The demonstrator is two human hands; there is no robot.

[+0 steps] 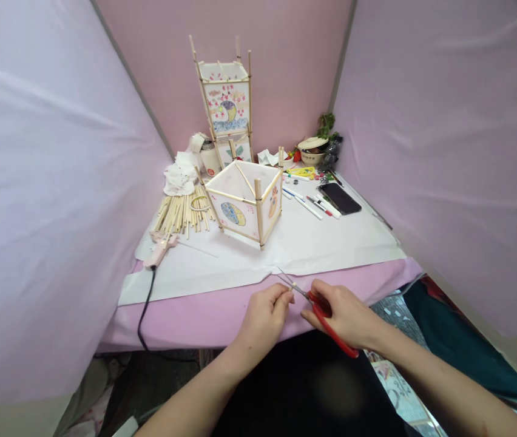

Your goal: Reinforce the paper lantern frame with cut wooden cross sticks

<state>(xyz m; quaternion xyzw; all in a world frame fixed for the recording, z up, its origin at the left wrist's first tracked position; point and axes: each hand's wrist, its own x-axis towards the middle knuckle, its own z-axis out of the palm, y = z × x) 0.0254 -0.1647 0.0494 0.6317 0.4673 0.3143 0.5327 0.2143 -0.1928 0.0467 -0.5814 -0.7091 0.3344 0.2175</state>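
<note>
My right hand (pixel 338 303) grips a pair of red-handled scissors (pixel 329 325), its fingers in and around the handles. The blades are slightly apart and point away to the upper left. My left hand (pixel 265 312) is closed in a pinch on a short pale wooden stick (pixel 293 285), whose tip shows at the blades; the rest is hidden by the fingers. Both hands are over the pink cloth at the table's front edge. Just beyond them stands a paper lantern section (pixel 239 213) with a stick frame and drawings on its panels.
A taller decorated lantern (pixel 226 103) stands at the back. Left are a bundle of sticks (pixel 176 212) and a pink glue gun (pixel 161 252) with a black cord. Several pens (pixel 308 207), a phone (pixel 340 198) and a bowl (pixel 312 156) lie right. Pink curtains (pixel 445 121) enclose the table.
</note>
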